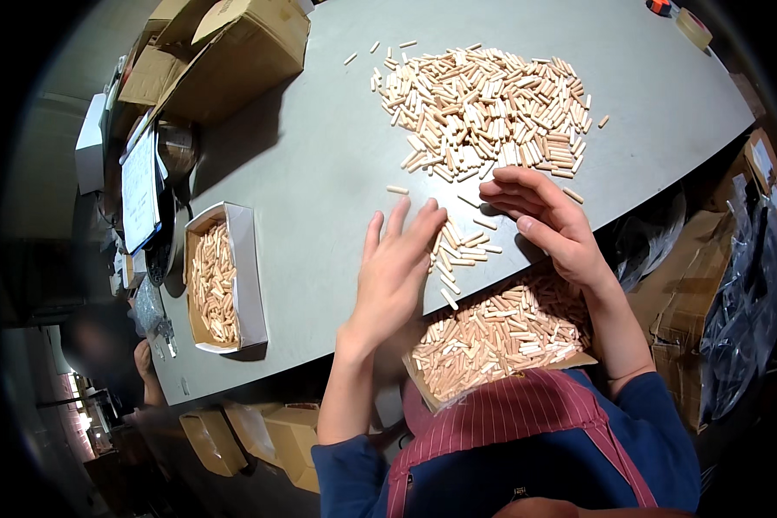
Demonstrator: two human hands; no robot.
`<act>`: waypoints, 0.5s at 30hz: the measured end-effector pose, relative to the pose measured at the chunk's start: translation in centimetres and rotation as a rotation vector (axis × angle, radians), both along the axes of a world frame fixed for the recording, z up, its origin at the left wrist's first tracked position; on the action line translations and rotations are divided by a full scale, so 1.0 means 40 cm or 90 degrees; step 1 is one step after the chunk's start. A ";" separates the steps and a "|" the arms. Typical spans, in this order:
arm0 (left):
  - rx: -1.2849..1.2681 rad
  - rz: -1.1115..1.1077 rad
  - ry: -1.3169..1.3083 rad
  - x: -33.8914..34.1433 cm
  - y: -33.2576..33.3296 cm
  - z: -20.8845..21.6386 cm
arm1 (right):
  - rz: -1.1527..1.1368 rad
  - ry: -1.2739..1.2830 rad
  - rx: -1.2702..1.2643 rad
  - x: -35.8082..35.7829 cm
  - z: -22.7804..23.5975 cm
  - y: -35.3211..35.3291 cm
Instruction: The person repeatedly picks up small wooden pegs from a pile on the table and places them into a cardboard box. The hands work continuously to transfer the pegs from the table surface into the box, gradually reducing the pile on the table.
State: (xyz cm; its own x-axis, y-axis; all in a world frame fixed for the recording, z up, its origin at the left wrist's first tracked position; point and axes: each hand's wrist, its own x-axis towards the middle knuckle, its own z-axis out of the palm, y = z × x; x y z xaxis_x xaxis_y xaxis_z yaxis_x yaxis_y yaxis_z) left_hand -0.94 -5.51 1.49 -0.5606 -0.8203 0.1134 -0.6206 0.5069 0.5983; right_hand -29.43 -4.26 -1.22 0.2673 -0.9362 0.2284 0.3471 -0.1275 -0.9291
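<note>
A wide pile of short wooden dowels (492, 108) lies spread on the grey table (319, 173). Between my hands, a smaller loose group of dowels (462, 250) reaches to the table's near edge. My left hand (397, 263) is over the table with fingers spread, its fingertips beside that small group. On the other side, my right hand (548, 216) is sideways, fingers stretched and slightly curved, thumb apart, near the front of the big pile. Neither hand grips anything. Below the edge, against my apron, an open cardboard box (419, 371) is full of dowels.
A white-sided box (249, 285) of dowels stands on the table's left. Beyond it are a clipboard (141, 194) and a large open carton (250, 60). Tape (692, 28) lies far right. Cartons and plastic (742, 293) flank the right side. Another person's hand (143, 356) shows left.
</note>
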 end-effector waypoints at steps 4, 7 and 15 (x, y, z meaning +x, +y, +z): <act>0.099 -0.050 0.074 0.022 0.004 -0.001 | 0.015 0.007 0.016 -0.003 0.000 0.003; 0.181 -0.002 0.235 0.039 0.012 -0.020 | 0.013 0.007 0.020 -0.007 -0.005 0.005; 0.080 0.063 0.183 0.007 0.022 -0.012 | -0.004 0.024 0.028 -0.003 0.009 0.008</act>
